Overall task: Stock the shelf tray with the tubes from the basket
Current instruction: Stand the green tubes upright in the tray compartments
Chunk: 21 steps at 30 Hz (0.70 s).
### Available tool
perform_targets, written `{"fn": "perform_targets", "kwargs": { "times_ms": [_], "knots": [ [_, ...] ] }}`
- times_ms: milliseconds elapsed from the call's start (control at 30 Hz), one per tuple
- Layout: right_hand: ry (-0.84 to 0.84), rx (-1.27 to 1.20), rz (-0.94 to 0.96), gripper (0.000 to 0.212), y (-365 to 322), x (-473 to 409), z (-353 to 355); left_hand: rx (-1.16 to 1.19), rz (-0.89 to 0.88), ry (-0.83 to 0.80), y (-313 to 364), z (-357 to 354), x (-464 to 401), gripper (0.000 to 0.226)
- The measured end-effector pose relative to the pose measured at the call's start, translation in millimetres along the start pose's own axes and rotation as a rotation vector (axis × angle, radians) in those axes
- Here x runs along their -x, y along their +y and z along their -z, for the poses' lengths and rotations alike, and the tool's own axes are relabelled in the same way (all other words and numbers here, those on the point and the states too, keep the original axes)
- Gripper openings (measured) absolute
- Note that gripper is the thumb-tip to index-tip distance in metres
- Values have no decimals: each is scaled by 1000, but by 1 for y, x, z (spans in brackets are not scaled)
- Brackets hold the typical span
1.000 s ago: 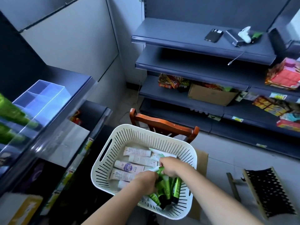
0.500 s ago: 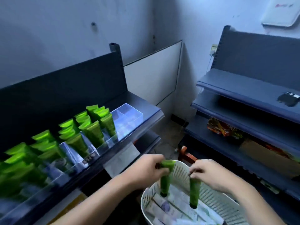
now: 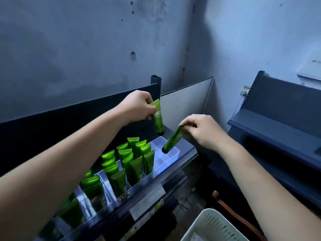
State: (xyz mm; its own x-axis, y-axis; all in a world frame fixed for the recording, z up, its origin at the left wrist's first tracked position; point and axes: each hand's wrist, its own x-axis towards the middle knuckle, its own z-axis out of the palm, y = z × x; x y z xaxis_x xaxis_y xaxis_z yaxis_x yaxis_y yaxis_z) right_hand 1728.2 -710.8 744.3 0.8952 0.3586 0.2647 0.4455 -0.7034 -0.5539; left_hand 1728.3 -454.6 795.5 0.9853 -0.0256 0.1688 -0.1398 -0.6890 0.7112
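Note:
My left hand (image 3: 137,106) grips a green tube (image 3: 157,119) cap-down above the far end of the clear shelf tray (image 3: 171,156). A second green tube (image 3: 172,139) is pinched by its crimped end in my right hand (image 3: 202,130); it tilts, with its black cap dipping into the tray's empty right compartment. Several green tubes (image 3: 132,164) stand upright in the tray's other compartments to the left. Only the white basket's rim (image 3: 212,225) shows, at the bottom right.
The tray sits on a dark shelf (image 3: 173,173) with a price label holder (image 3: 147,200) on its front edge. A second dark shelving unit (image 3: 278,129) stands on the right. A wooden chair back (image 3: 225,206) pokes out beside the basket. Grey wall behind.
Both hands have risen from the basket with one green tube each and now reach over the tray's right end. The view has swung up and left, away from the basket.

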Motion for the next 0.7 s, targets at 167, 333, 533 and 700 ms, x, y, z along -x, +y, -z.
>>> {"fn": "perform_targets", "kwargs": {
  "times_ms": [167, 333, 533, 700],
  "knots": [
    [-54, -19, -53, 19, -16, -49, -43, -152, 68, -177, -37, -20, -34, 5],
    [-129, 69, -109, 23, -12, -73, -75, -276, 78, -273, -70, -37, -51, 10],
    [-275, 227, -131, 30, -4, -77, -105, -355, 67, -293, -101, -50, -59, 16],
    [-295, 229, -105, 28, -8, -78, -115, -346, 94, -292, -113, -56, -58, 16]
  ]
}}
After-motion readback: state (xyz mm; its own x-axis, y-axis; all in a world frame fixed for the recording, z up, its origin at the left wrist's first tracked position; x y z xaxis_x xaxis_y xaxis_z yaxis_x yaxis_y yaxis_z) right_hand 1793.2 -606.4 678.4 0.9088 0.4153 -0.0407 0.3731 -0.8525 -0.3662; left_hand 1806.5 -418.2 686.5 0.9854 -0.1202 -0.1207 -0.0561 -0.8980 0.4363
